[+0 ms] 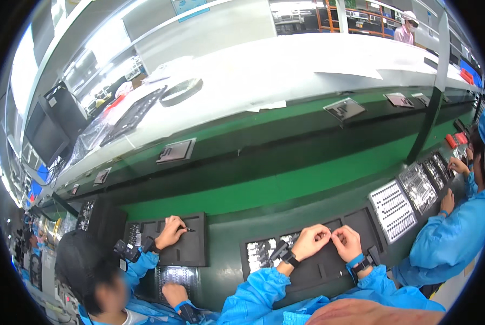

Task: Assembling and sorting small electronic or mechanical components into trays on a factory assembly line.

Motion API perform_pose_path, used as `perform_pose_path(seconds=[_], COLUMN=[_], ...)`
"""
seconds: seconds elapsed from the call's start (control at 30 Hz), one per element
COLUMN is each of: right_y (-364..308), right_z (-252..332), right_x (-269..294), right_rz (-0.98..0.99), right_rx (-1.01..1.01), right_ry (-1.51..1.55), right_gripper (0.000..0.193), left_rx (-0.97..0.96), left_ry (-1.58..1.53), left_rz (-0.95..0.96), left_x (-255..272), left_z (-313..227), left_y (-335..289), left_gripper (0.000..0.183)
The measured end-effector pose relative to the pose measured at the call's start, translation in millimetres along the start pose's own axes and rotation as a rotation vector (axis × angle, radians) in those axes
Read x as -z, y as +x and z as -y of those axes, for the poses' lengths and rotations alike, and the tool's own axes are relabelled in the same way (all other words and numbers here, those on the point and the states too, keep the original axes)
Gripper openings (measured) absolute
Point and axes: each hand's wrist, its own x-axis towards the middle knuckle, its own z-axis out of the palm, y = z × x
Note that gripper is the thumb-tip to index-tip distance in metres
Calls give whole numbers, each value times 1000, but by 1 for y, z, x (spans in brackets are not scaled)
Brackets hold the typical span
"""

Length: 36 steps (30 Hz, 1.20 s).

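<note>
My left hand [310, 241] and my right hand [346, 242] are close together over a black compartment tray [370, 218]. Thumb and fingers are pinched on both hands, and the fingertips nearly meet. Whatever they hold is too small or too hidden to make out. Just left of my left hand, small shiny metal parts [259, 254] fill the tray's left compartments. Blue sleeves and dark wrist straps cover my wrists.
On the left, a co-worker's hand [171, 232] holds a small dark part over another black tray [199, 254]. A white tray of small parts [392, 211] lies to my right, beside another co-worker's blue sleeve [443, 238]. A raised white shelf [286, 70] spans the bench's far side.
</note>
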Motion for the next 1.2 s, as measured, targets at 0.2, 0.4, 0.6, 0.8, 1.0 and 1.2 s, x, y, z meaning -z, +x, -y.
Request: perform_pose_path(seconds=[0.2, 0.4, 0.6, 0.8, 1.0, 1.2], right_y=[4, 13, 5, 8, 12, 0], right_z=[-15, -19, -38, -45, -46, -25], right_x=[-4, -4, -7, -6, -12, 3], right_rz=[-20, -56, -130, -212, -211, -82], right_rx=[43, 54, -180, -155, -163, -259], right_ry=[28, 111, 204, 231, 317, 335], right_gripper=[7, 20, 21, 23, 21, 16], left_rx=[-8, 7, 73, -6, 14, 132], left_ry=[46, -69, -179, -221, -266, -146], left_rz=[10, -58, -62, -40, -55, -29], left_x=[2, 7, -2, 2, 5, 3], left_z=[8, 9, 26, 26, 27, 12], left_y=[7, 15, 11, 17, 18, 8], left_gripper=[14, 14, 25, 37, 39, 49])
